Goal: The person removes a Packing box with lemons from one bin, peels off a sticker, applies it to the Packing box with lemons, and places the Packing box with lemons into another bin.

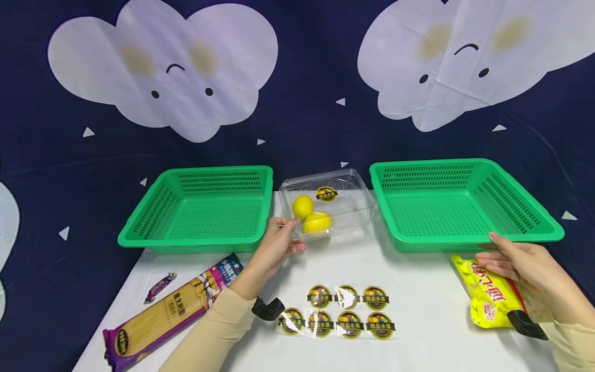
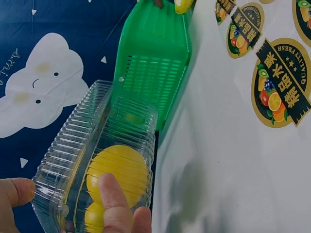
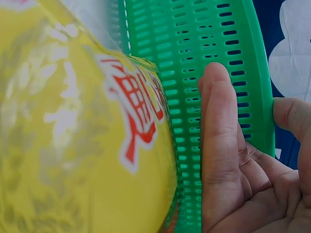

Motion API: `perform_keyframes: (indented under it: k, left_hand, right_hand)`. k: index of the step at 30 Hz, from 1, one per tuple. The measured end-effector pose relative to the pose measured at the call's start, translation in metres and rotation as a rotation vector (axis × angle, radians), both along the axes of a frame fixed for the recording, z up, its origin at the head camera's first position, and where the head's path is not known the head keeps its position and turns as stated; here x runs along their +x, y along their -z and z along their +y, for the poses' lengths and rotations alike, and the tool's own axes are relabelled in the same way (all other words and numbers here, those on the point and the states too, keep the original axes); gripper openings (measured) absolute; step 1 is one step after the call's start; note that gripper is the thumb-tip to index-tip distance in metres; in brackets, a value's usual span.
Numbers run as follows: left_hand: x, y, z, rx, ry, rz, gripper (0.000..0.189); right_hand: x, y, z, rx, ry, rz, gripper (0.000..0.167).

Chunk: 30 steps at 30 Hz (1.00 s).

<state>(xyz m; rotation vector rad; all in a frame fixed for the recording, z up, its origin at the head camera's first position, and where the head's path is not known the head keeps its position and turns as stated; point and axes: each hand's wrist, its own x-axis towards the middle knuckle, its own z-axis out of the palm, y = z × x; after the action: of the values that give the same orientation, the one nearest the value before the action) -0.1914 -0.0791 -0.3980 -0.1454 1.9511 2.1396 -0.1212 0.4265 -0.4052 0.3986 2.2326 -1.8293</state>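
Observation:
My left hand [image 1: 278, 238] pinches the near left corner of a clear plastic fruit box [image 1: 355, 206], thumb on one face and fingers on the other. Its lid is closed and bears a round black and gold fruit sticker [image 1: 327, 194]. Inside, two yellow fruits [image 2: 119, 172] lie at the held end. My right hand [image 1: 522, 261] is over a yellow bag of pasta [image 1: 494, 297], by the front rim of the right green basket [image 1: 434, 239]. In the right wrist view its fingers [image 3: 221, 141] are straight, thumb spread apart, with nothing between them.
Another green basket [image 1: 195, 243] stands at the left. In front of it lie a long purple pack of spaghetti [image 1: 162, 315] and a small purple wrapped sweet [image 1: 159, 287]. A clear sheet of several round stickers [image 1: 350, 323] lies at the middle front of the white table [image 1: 432, 341].

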Motion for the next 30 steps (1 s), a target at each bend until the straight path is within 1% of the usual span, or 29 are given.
perform_keyframes:
  k: [1,2,3,7,9,14,17,19,22,26,28,30]
  left_hand:
    - [0.001,0.0,0.0,-0.005,-0.001,0.006,0.033]
    - [0.003,-0.001,0.0,-0.011,-0.002,0.011,0.033]
    - [0.004,-0.001,0.0,-0.018,-0.002,0.02,0.032]
    - [0.01,-0.004,-0.004,-0.041,0.013,0.037,0.033]
    - [0.013,-0.007,-0.007,-0.041,0.019,0.032,0.033]
    - [0.021,-0.02,-0.013,-0.024,0.045,0.015,0.033]
    - [0.022,-0.028,-0.014,-0.02,0.067,0.023,0.034]
    - [0.022,-0.033,-0.013,-0.019,0.081,0.026,0.035]
    - [0.021,-0.041,-0.011,-0.019,0.101,0.034,0.037]
    - [0.018,-0.054,-0.003,-0.019,0.131,0.041,0.037]
    - [0.015,-0.061,0.002,-0.017,0.145,0.044,0.037]
    - [0.011,-0.068,0.008,-0.013,0.162,0.044,0.037]
  right_hand:
    - [0.0,0.001,0.0,-0.005,-0.004,-0.004,0.072]
    - [0.0,0.001,0.001,-0.015,-0.002,-0.009,0.073]
    - [0.001,0.002,0.001,-0.01,-0.012,-0.011,0.077]
    - [0.002,0.004,0.001,-0.079,0.004,-0.013,0.075]
    - [0.002,0.004,0.001,-0.092,0.006,-0.009,0.075]
    - [0.002,0.005,-0.001,-0.034,-0.014,0.0,0.08]
    - [0.002,0.004,0.0,0.011,-0.025,0.004,0.082]
    - [0.002,0.005,0.0,0.015,-0.021,0.006,0.083]
    - [0.001,0.006,0.001,-0.048,-0.006,0.007,0.076]
    - [0.002,0.007,0.002,-0.163,0.006,0.011,0.054]
    - [0.002,0.007,0.003,-0.173,0.001,0.014,0.051]
    - [0.002,0.007,0.003,-0.171,-0.002,0.015,0.053]
